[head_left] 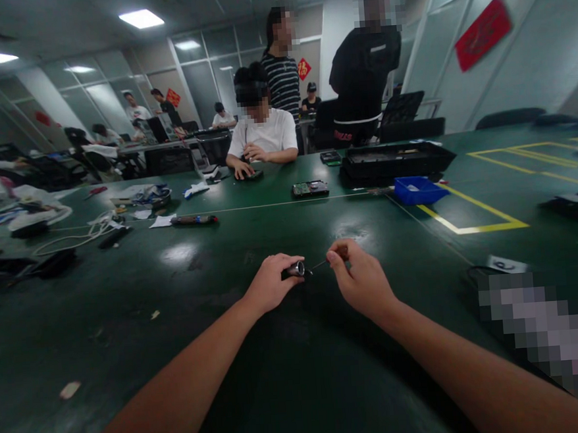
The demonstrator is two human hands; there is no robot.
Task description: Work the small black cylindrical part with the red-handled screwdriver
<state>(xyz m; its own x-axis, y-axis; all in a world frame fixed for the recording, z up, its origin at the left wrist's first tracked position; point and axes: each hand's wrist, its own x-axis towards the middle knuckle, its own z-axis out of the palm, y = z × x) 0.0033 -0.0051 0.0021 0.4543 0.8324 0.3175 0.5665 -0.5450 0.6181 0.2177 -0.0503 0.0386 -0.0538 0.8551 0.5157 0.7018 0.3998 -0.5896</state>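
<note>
My left hand [270, 284] is closed around a short dark handle with a silver metal end [296, 269], held just above the green table [178, 330]. My right hand [360, 277] pinches a thin metal bit or rod [319, 264] whose tip points at the silver end of the handle. The two hands are close together near the middle of the view.
A blue bin [418, 189] and a black case [397, 161] stand beyond on the right, by yellow floor-style tape lines [473, 229]. A hard drive [310, 188], a screwdriver [194, 219] and white cables [73, 237] lie farther back. A seated person [262, 136] faces me; two stand behind.
</note>
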